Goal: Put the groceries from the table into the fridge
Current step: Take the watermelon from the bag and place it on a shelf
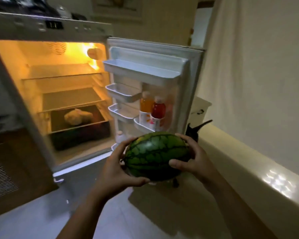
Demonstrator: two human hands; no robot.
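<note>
A small striped green watermelon (155,155) is held in front of me, low and right of centre. My left hand (116,168) cups its left and underside. My right hand (192,157) grips its right end, thumb on the front. The fridge (12,49) stands open just beyond, lit yellow inside, with several glass shelves (71,100). A pale bagged item (77,116) lies on the lowest shelf above a dark drawer (79,137). The melon hangs in front of the bottom of the open door (193,80).
An orange bottle (145,103) and a red bottle (158,109) stand in a lower door rack. The upper door racks (141,68) hold nothing. A cream ledge (248,166) runs along the right wall. Dark items sit on the fridge top (33,7). Pale floor tiles lie below.
</note>
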